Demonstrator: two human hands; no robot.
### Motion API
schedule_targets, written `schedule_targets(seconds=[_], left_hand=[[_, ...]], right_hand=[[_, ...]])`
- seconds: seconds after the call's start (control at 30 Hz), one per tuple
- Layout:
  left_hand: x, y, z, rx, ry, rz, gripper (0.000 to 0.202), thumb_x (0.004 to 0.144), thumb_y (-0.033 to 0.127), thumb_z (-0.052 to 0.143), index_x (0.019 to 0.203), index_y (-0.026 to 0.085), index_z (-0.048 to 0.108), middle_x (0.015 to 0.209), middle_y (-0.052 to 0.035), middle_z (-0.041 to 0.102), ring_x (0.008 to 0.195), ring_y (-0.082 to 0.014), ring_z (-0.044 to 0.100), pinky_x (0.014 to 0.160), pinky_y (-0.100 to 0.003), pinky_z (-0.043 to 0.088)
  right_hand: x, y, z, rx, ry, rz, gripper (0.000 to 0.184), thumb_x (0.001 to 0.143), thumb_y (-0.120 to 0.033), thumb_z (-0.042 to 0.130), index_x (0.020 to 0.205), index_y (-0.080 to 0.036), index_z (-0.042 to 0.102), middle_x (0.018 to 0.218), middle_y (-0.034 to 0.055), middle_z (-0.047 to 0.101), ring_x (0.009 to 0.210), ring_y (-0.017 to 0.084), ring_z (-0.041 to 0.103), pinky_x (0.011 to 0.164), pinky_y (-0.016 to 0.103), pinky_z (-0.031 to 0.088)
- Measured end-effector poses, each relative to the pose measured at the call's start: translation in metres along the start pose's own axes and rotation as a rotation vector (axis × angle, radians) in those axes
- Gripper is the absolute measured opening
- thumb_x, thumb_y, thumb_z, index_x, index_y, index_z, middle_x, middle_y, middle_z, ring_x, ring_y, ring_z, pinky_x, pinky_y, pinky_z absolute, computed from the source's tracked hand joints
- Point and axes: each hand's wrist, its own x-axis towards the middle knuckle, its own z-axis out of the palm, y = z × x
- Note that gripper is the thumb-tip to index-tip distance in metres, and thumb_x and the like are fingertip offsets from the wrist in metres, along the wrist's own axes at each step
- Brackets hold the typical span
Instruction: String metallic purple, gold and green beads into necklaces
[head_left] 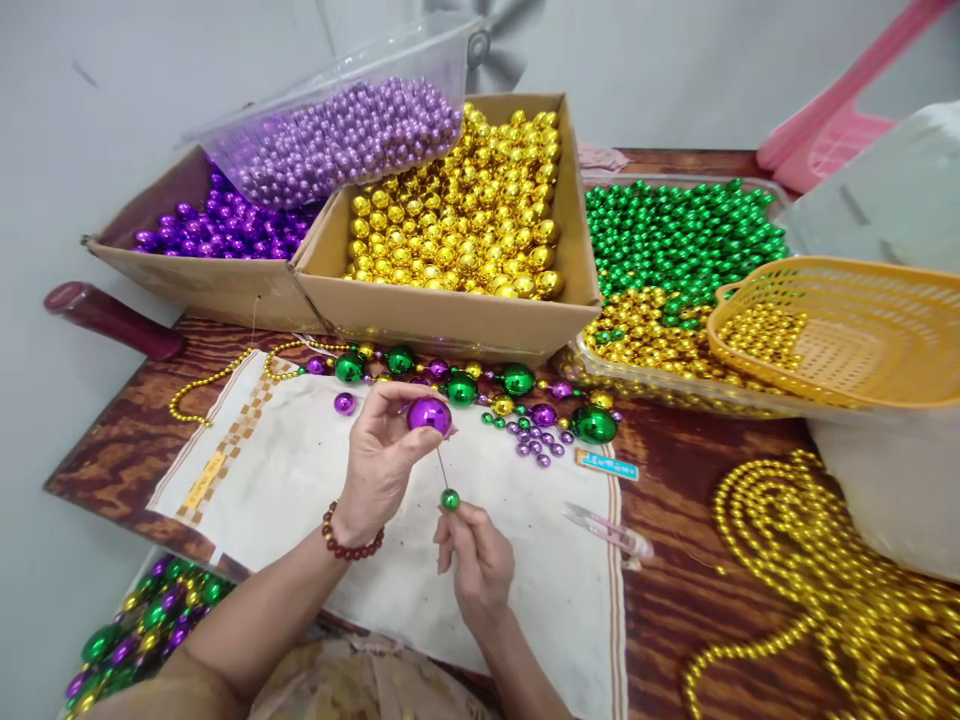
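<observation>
My left hand (381,460), with a beaded bracelet (352,545) on its wrist, pinches a large shiny purple bead (430,414) above the white cloth (300,500). Below and to the right, my right hand (480,565) is closed at the fingertips on a small green bead (450,499). A thin needle or wire (442,468) runs between the two beads; its ends are hidden. Just beyond my hands lies a strand of large green, purple and gold beads (461,388). Loose small lilac beads (534,448) and a single purple bead (344,403) rest on the cloth.
Cardboard boxes of gold beads (450,240) and purple beads (225,225) stand behind, a clear tub of lilac beads (337,140) on top. Right are a tray of green beads (675,235), a yellow basket (885,350), thread snips (609,530) and gold bead strings (832,570).
</observation>
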Motion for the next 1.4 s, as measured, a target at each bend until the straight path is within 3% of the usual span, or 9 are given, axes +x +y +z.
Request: schedule_targets(seconds=[0.27,0.53,0.73,0.87,1.0,1.13,1.2,1.3,1.4], left_hand=[[-0.007,-0.014,-0.002,0.026,-0.059,0.017,0.03,0.077,0.025,0.08,0.103,0.022,0.065,0.101,-0.0029,0.064,0.09,-0.0126,0.062,0.076,-0.024,0.058],[-0.013,-0.006,-0.012,0.085,-0.222,-0.069,0.023,0.093,0.027,0.061,0.116,0.023,0.061,0.122,-0.0095,0.065,0.092,-0.0172,0.07,0.084,-0.035,0.06],[-0.016,-0.007,-0.018,0.139,-0.124,-0.045,0.031,0.085,0.023,0.071,0.115,0.024,0.067,0.114,-0.0059,0.065,0.095,-0.0155,0.065,0.084,-0.032,0.061],[-0.005,-0.017,-0.03,0.191,-0.005,-0.039,0.028,0.087,0.028,0.069,0.115,0.024,0.068,0.112,-0.0057,0.065,0.092,-0.0141,0.064,0.084,-0.029,0.057],[0.009,-0.035,-0.062,0.522,0.198,0.116,0.034,0.085,0.033,0.071,0.117,0.022,0.062,0.111,-0.0066,0.065,0.097,-0.0167,0.063,0.088,-0.032,0.053],[0.011,-0.061,-0.094,1.201,0.003,0.197,0.028,0.089,0.036,0.065,0.11,0.018,0.062,0.107,-0.0104,0.067,0.102,-0.0257,0.06,0.093,-0.045,0.046],[0.01,-0.074,-0.102,1.399,-0.053,0.239,0.026,0.093,0.032,0.057,0.113,0.016,0.061,0.109,-0.0132,0.066,0.104,-0.0285,0.058,0.094,-0.048,0.044],[0.012,-0.085,-0.106,1.466,-0.079,0.274,0.029,0.094,0.026,0.053,0.121,0.014,0.057,0.113,-0.0152,0.065,0.107,-0.0297,0.057,0.094,-0.047,0.044],[0.015,-0.082,-0.112,1.438,-0.06,0.331,0.036,0.094,0.029,0.055,0.128,0.016,0.054,0.124,-0.016,0.06,0.116,-0.0301,0.054,0.1,-0.048,0.041]], right_hand=[[-0.005,0.008,0.002,0.015,-0.002,-0.007,0.018,0.1,-0.014,0.043,0.097,-0.019,0.06,0.063,-0.0063,0.058,0.036,0.004,0.049,0.039,0.017,0.039],[0.0,0.013,-0.003,0.047,-0.003,0.098,0.018,0.1,-0.019,0.044,0.092,-0.018,0.06,0.06,-0.0062,0.054,0.036,0.004,0.046,0.041,0.018,0.038],[-0.003,0.018,-0.005,0.06,0.025,0.09,0.018,0.1,-0.02,0.043,0.094,-0.019,0.061,0.064,-0.0048,0.057,0.038,0.005,0.047,0.04,0.019,0.038],[-0.009,0.024,-0.012,-0.014,-0.056,0.105,0.018,0.1,-0.02,0.043,0.098,-0.018,0.061,0.063,-0.005,0.055,0.038,0.005,0.046,0.041,0.019,0.038],[-0.02,0.032,-0.024,-0.093,-0.074,0.218,0.021,0.1,-0.026,0.045,0.097,-0.017,0.063,0.062,-0.0048,0.052,0.039,0.006,0.043,0.04,0.02,0.036],[-0.026,0.037,-0.032,-0.096,-0.019,0.301,0.024,0.1,-0.03,0.045,0.094,-0.016,0.064,0.062,-0.0046,0.051,0.04,0.006,0.042,0.04,0.02,0.035],[-0.027,0.038,-0.033,-0.094,-0.014,0.313,0.025,0.099,-0.031,0.046,0.092,-0.016,0.064,0.062,-0.0044,0.051,0.04,0.007,0.043,0.04,0.02,0.036],[-0.026,0.039,-0.033,-0.112,-0.023,0.299,0.025,0.099,-0.031,0.046,0.091,-0.017,0.064,0.062,-0.0042,0.052,0.041,0.007,0.045,0.042,0.02,0.038],[-0.026,0.04,-0.033,-0.137,-0.026,0.281,0.024,0.099,-0.031,0.046,0.092,-0.017,0.064,0.062,-0.0043,0.052,0.04,0.007,0.044,0.041,0.02,0.037]])
